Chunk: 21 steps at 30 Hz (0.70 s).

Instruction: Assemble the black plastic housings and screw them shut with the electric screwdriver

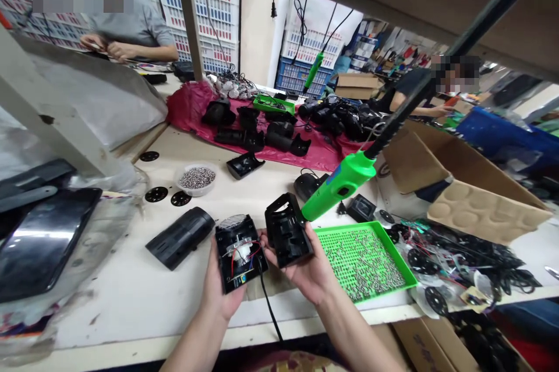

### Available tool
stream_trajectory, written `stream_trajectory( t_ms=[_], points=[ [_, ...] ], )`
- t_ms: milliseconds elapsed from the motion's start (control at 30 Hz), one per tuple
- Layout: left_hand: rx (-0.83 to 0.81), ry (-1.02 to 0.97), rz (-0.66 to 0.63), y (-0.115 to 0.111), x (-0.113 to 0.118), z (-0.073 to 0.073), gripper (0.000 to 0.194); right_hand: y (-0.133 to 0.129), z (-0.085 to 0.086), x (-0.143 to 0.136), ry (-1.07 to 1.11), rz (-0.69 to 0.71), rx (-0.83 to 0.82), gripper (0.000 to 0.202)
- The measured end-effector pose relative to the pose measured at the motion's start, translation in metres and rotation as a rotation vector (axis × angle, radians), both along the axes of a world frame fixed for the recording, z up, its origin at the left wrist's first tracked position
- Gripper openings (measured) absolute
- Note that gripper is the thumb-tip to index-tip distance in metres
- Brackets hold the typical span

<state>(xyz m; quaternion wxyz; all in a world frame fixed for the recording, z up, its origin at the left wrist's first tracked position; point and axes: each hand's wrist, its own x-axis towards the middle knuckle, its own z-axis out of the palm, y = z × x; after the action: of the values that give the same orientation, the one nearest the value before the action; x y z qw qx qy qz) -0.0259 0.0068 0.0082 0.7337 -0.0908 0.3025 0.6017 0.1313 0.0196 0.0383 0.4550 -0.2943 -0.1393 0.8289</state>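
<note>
My left hand is closed around a black housing half with a white motor, red and blue wires and a round clear part at its top. A black cord runs from it down over the table edge. In my right hand is an empty black housing shell, its ribbed inside facing up. The two halves are close together but apart. Just beyond the shell hangs a green electric screwdriver; its tip is hidden. Left of my hands lies a closed black casing.
A green tray of small screws sits right of my hands. Behind are a bowl of small metal parts, black discs and a pink cloth bearing black housings. A cardboard box stands right. Two other people work farther back.
</note>
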Motion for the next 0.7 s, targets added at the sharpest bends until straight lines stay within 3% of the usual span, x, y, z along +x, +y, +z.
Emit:
stream_trajectory(
  t_ms=[700],
  points=[
    [-0.022,0.063,-0.004,0.000,0.003,0.015,0.061,0.000,-0.006,0.000,0.057,-0.007,-0.033,0.061]
  ],
)
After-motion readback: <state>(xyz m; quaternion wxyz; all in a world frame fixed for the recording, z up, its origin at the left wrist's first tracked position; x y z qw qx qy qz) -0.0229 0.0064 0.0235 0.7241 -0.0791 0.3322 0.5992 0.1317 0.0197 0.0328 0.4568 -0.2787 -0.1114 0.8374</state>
